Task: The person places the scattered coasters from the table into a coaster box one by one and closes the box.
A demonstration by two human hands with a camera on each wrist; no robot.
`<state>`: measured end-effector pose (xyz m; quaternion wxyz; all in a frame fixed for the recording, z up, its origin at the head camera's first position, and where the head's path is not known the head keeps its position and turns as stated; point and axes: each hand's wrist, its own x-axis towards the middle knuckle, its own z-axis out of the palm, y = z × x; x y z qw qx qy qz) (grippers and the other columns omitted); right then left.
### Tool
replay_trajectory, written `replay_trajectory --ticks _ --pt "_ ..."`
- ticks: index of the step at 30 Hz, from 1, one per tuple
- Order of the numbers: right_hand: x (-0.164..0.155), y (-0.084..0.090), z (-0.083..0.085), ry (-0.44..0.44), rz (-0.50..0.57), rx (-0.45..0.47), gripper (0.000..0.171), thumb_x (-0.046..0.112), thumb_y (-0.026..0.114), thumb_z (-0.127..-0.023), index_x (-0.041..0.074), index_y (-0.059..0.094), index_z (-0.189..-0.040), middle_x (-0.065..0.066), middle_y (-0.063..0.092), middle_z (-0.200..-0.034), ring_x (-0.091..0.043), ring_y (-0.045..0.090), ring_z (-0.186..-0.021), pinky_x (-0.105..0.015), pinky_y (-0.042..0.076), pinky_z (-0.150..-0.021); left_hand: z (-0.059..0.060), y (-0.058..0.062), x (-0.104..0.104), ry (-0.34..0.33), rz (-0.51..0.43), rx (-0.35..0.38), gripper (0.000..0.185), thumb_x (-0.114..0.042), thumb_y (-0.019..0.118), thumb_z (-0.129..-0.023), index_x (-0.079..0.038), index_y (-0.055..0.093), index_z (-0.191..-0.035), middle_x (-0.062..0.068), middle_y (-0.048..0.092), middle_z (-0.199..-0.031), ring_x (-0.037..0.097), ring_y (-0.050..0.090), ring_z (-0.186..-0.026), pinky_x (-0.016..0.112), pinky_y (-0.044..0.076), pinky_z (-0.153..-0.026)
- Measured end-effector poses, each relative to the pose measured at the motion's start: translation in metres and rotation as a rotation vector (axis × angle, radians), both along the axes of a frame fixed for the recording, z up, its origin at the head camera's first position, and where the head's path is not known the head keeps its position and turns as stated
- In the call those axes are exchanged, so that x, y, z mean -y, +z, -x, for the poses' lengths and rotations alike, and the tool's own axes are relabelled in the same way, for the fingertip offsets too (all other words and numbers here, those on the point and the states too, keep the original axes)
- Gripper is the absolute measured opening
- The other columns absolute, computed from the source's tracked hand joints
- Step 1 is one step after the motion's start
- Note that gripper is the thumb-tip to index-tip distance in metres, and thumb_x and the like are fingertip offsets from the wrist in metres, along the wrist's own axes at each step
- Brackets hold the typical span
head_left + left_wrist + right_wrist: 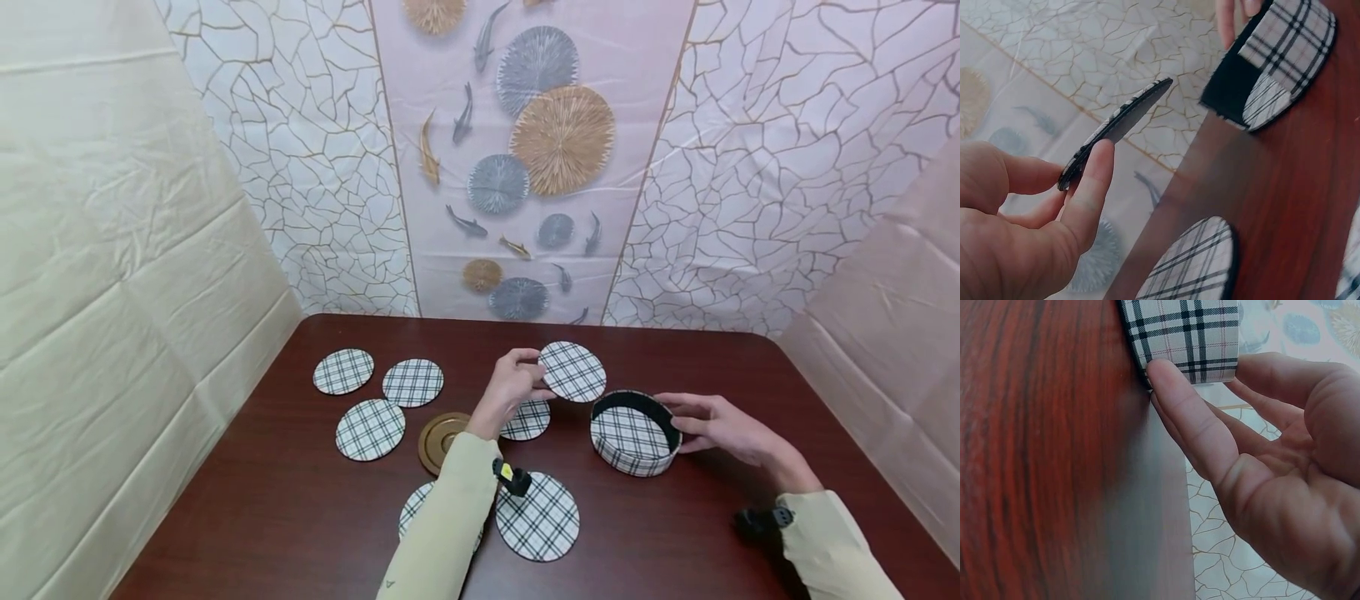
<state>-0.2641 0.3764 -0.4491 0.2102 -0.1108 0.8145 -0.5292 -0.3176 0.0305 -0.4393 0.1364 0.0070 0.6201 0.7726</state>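
Note:
My left hand (516, 383) pinches a round plaid coaster (572, 372) by its left edge, tilted above the table. The left wrist view shows that coaster (1119, 125) nearly edge-on between thumb and fingers. To its right stands a round plaid coaster holder (636, 462) with a dark lining, open at the top. A plaid coaster (628, 430) lies inside it. My right hand (716, 427) grips the holder's right wall at the rim. In the right wrist view, one finger lies along the plaid outer wall (1188, 337).
Several plaid coasters lie flat on the dark red table (637, 542): a group at the left, including one coaster (371, 430), and one coaster (537, 521) near the front. A brown round dish (435, 443) is partly behind my left forearm. Fabric walls (135, 275) border the table.

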Motion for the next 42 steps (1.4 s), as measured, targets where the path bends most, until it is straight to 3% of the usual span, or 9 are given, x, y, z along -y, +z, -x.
replay_trajectory --ticks 6,14,27,42 --pt "0.001 -0.001 -0.002 0.01 0.005 -0.001 0.057 0.015 0.056 -0.1 0.0 0.033 -0.15 -0.037 0.035 -0.147 -0.026 0.061 -0.116 -0.046 0.058 -0.084 -0.005 -0.006 -0.013 -0.063 0.029 0.016 0.034 0.001 0.055 -0.096 -0.004 0.052 -0.129 0.014 0.062 -0.102 0.021 0.066 -0.073 0.046 0.059 -0.081" --pt "-0.001 0.0 -0.004 0.001 -0.028 -0.018 0.057 0.015 0.056 -0.1 0.001 0.034 -0.15 -0.037 0.035 -0.147 -0.028 0.061 -0.114 -0.045 0.059 -0.083 -0.009 -0.008 -0.025 -0.113 0.045 0.039 0.031 -0.003 0.059 -0.096 -0.009 0.055 -0.126 0.014 0.059 -0.101 0.023 0.062 -0.08 0.04 0.061 -0.073" --pt "-0.004 -0.005 -0.004 0.008 -0.016 -0.019 0.058 0.017 0.057 -0.1 0.001 0.033 -0.15 -0.037 0.035 -0.147 -0.013 0.062 -0.113 -0.044 0.059 -0.083 -0.02 -0.012 -0.048 -0.176 0.023 0.017 0.028 0.001 0.061 -0.093 -0.007 0.058 -0.12 0.012 0.058 -0.091 0.023 0.06 -0.075 0.039 0.061 -0.067" --pt "0.0 -0.001 0.001 0.006 -0.026 -0.017 0.058 0.018 0.057 -0.1 0.002 0.034 -0.15 -0.037 0.037 -0.145 -0.025 0.062 -0.113 -0.046 0.058 -0.083 -0.029 -0.015 -0.059 -0.197 0.093 -0.022 0.022 -0.003 0.064 -0.093 -0.01 0.06 -0.114 0.009 0.061 -0.094 0.021 0.061 -0.073 0.041 0.061 -0.068"
